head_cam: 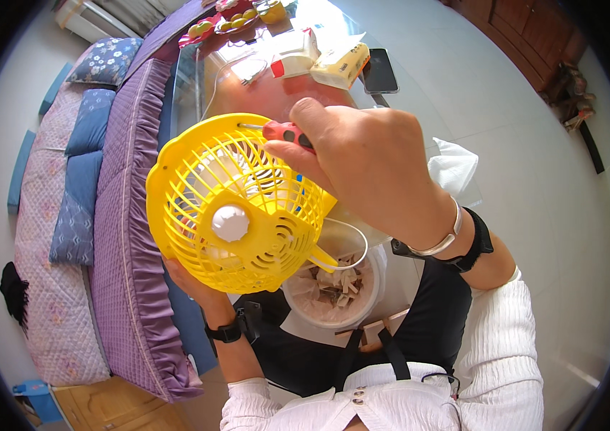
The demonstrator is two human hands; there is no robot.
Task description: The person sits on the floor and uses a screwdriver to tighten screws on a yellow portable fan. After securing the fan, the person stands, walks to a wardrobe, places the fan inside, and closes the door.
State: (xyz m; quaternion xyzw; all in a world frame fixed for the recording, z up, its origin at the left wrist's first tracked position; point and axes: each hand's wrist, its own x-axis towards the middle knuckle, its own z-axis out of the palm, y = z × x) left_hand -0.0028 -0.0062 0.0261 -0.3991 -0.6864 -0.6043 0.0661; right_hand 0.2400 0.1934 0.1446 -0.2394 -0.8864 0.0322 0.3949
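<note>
A yellow plastic fan housing (262, 223) with a slotted grille is tilted up in front of me. A white knob (230, 223) sits on its back, and white parts show through the slots. My left hand (191, 283) grips the housing from its lower left side; most of the fingers are hidden behind it. My right hand (361, 156) holds a screwdriver (288, 133) with a red and black handle. The screwdriver's metal shaft points left, its tip at the housing's upper rim. From the housing a white cord (365, 242) loops down on the right.
Below the fan stands a lined waste bin (332, 318) holding scraps. A glass-topped table (278, 99) carries a tissue pack (341, 63), a white box (295, 53), a smartphone (381, 71) and fruit dishes. To the left is a sofa (132, 215) with a purple cover and cushions.
</note>
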